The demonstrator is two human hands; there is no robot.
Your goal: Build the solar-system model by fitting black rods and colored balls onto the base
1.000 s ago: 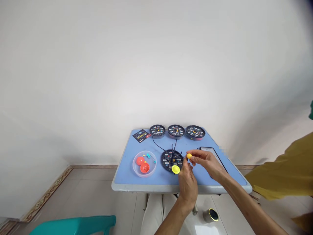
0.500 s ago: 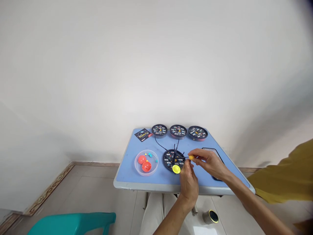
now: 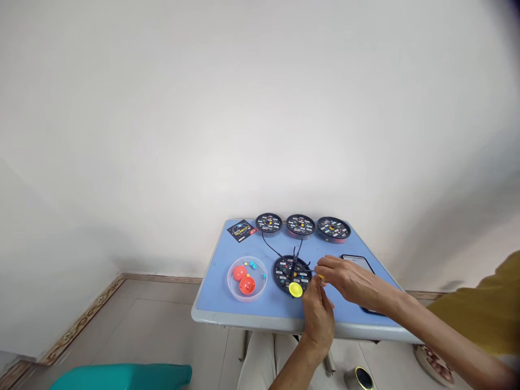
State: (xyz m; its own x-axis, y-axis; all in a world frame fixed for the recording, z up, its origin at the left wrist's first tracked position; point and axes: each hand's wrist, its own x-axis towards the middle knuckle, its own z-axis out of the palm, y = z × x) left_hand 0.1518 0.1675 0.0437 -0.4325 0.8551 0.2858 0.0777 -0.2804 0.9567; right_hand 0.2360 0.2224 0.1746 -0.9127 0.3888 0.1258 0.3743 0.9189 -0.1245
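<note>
Wire arm (image 3: 309,270): points right from the hub, long axis roughly level, toward the bench's (image 3: 209,295) right edge
Right hand (image 3: 351,281): grip clenched on yellow bead (image 3: 322,277)
Left hand (image 3: 319,317): grip state cannot be told, beside black disc (image 3: 282,276)

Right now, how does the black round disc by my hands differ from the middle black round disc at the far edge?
The near black round disc carries thin dark wires and a yellow cap; the far middle disc carries neither. The near one sits closer to your right hand. Both show small printed labels.
</note>
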